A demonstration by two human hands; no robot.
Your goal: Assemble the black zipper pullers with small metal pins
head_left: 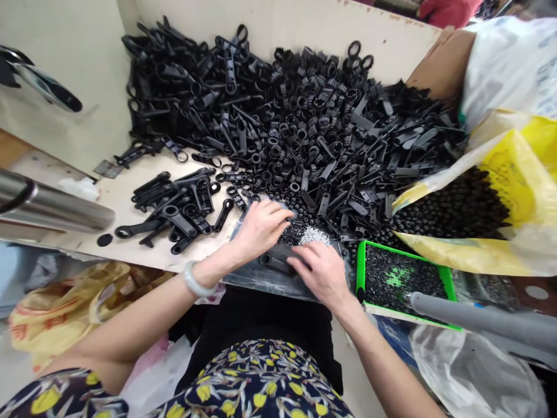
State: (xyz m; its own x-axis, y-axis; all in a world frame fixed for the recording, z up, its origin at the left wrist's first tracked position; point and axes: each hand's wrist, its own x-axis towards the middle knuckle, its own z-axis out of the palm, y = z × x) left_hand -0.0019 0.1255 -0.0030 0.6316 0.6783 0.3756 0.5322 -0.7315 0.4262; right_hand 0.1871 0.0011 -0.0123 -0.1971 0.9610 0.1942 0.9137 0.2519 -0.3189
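Note:
My left hand [266, 225] is over the near edge of the heap, its fingers bent together above tiny black pieces [288, 233]. Whatever its fingertips pinch, if anything, is too small to make out. Just below it lies a long black plastic part [276, 258] with a round hole at its left end. The right end of that part is between the fingers and thumb of my right hand [322, 274]. Small silvery pins [315, 235] lie in a pile right behind my right hand. A grey sheet [296, 284] covers the work surface beneath both hands.
Black plastic parts and rings [300, 116] form a big heap behind. Finished-looking black levers [178, 212] are grouped at left, near a steel cylinder [56, 200]. To the right are a green-rimmed tray [362, 273], a yellow bag [522, 174] and a grey tube [470, 313].

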